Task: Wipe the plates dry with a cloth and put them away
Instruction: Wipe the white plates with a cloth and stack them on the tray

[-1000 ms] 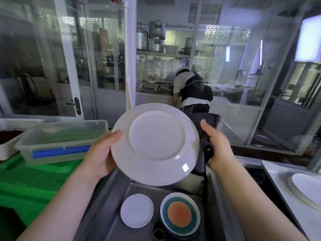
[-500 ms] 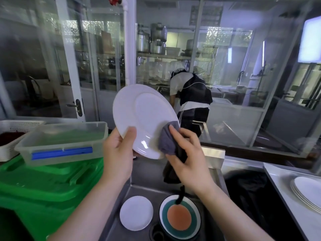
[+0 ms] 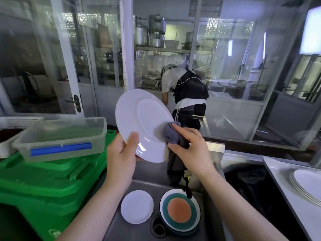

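Plate (image 3: 144, 122) upright, face rightward; left hand (image 3: 121, 157) grips rim, right hand (image 3: 189, 150) pinches cloth (image 3: 171, 134) against it.

Two hands (image 3: 121, 157), one cloth (image 3: 171, 134), three loose plates (image 3: 144, 122), one plate stack (image 3: 305, 185).

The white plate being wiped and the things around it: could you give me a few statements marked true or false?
1. The left hand holds the white plate by its lower rim. True.
2. The right hand presses a grey cloth to the plate. True.
3. The sink holds three plates. False: two, a small white plate and a teal and orange plate.
4. The clear container sits on a red bin. False: a green bin.
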Demonstrator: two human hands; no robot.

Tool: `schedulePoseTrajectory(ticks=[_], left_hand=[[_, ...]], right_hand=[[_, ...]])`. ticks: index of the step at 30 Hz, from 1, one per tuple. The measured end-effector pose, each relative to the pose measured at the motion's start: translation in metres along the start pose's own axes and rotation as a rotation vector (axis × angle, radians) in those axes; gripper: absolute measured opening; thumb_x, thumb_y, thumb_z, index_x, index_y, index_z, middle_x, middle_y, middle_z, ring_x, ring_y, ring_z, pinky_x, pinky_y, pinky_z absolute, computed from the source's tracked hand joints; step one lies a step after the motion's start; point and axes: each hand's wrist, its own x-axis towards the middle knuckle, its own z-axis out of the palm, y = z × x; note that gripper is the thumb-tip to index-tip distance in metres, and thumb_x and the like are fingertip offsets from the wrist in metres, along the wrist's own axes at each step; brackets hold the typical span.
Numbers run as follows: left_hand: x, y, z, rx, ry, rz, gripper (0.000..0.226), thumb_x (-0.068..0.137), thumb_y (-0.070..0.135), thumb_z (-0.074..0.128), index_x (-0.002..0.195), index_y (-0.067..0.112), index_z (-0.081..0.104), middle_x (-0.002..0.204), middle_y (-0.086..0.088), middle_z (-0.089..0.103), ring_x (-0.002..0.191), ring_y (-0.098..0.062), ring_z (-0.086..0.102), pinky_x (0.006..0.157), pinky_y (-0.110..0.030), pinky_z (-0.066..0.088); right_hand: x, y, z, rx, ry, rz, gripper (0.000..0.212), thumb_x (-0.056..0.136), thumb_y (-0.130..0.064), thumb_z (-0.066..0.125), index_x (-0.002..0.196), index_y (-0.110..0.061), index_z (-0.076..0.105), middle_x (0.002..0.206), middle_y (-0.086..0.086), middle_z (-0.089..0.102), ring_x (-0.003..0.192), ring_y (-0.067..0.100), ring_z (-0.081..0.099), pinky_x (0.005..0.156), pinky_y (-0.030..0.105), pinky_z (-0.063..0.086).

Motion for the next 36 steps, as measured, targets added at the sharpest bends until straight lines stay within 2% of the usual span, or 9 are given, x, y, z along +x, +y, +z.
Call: schedulePoseTrajectory(ticks=[8,12,17,21,26,29,31,33,36], left_hand=[[-0.011,-0.007,0.0,0.44,-0.069,0.217,0.028,0.083,0.044,0.051,0.066,0.021,0.052,0.059,0.014,0.058,0.054,0.0,0.05,0.05,-0.01,0.036],[-0.016,-0.007,-0.004,0.647,-0.232,0.317,0.06,0.081,0.056,0.04,0.075,-0.001,0.059,0.054,-0.011,0.056,0.052,-0.028,0.052,0.051,-0.039,0.041],[-0.006,0.013,-0.003,1.126,-0.441,0.67,0.019,0.063,0.018,0.064,0.08,0.01,0.061,0.035,-0.007,0.044,0.025,-0.029,0.039,0.032,-0.018,0.02],[0.0,0.023,0.002,1.434,-0.515,0.818,0.068,0.046,0.023,0.061,0.114,0.026,0.07,0.034,-0.005,0.047,0.024,-0.026,0.042,0.041,-0.017,0.015],[0.005,0.018,0.005,1.426,-0.562,0.923,0.047,0.074,0.048,0.053,0.116,0.032,0.065,0.048,0.002,0.061,0.038,-0.022,0.057,0.037,-0.021,0.036],[0.015,0.011,-0.017,1.168,-0.545,0.652,0.058,0.084,0.066,0.037,0.132,0.036,0.05,0.101,0.01,0.071,0.087,-0.012,0.067,0.065,-0.028,0.052],[0.018,0.001,-0.033,0.9,-0.472,0.408,0.05,0.091,0.049,0.051,0.139,0.036,0.041,0.129,0.029,0.052,0.117,0.011,0.046,0.097,-0.015,0.039],[0.016,-0.005,-0.039,0.459,-0.367,0.039,0.033,0.096,0.038,0.052,0.128,0.039,0.046,0.121,0.037,0.054,0.112,0.019,0.048,0.094,-0.007,0.04],[0.015,-0.013,-0.04,-0.226,-0.345,-0.616,0.039,0.086,0.034,0.054,0.121,0.017,0.057,0.113,-0.002,0.071,0.097,-0.017,0.07,0.071,-0.033,0.06]], right_hand=[[-0.005,-0.02,0.023,0.104,-0.03,-0.046,0.047,0.082,-0.033,0.068,0.126,-0.043,0.057,0.116,-0.014,0.062,0.108,-0.002,0.055,0.099,0.026,0.045],[0.005,-0.025,0.023,0.432,0.075,0.12,0.033,0.088,-0.025,0.063,0.113,-0.047,0.062,0.111,-0.014,0.069,0.108,0.011,0.063,0.097,0.037,0.05],[0.002,-0.021,0.028,0.535,0.037,0.321,0.072,0.058,-0.061,0.071,0.118,-0.025,0.055,0.112,-0.001,0.068,0.107,0.015,0.064,0.098,0.046,0.049],[0.0,-0.012,0.03,0.763,-0.026,0.336,0.063,0.066,-0.038,0.076,0.121,-0.018,0.051,0.116,0.013,0.067,0.106,0.028,0.065,0.089,0.044,0.055],[0.0,0.001,0.03,0.926,0.097,0.377,0.053,0.063,-0.013,0.058,0.116,-0.007,0.055,0.091,0.014,0.067,0.081,0.027,0.066,0.064,0.036,0.054],[-0.002,0.014,0.021,0.982,0.14,0.496,0.056,0.062,-0.021,0.055,0.115,-0.006,0.059,0.096,0.015,0.067,0.084,0.028,0.065,0.07,0.036,0.052],[-0.004,0.025,0.014,0.975,0.152,0.538,0.052,0.06,-0.024,0.057,0.11,-0.01,0.063,0.093,0.012,0.069,0.083,0.028,0.066,0.071,0.038,0.052],[-0.006,0.031,0.008,0.957,0.159,0.544,0.056,0.058,-0.024,0.061,0.113,-0.011,0.061,0.096,0.012,0.067,0.085,0.029,0.064,0.073,0.039,0.049],[-0.01,0.033,0.007,0.939,0.149,0.491,0.045,0.058,-0.018,0.061,0.103,-0.012,0.061,0.086,0.009,0.068,0.074,0.023,0.066,0.062,0.031,0.051]])
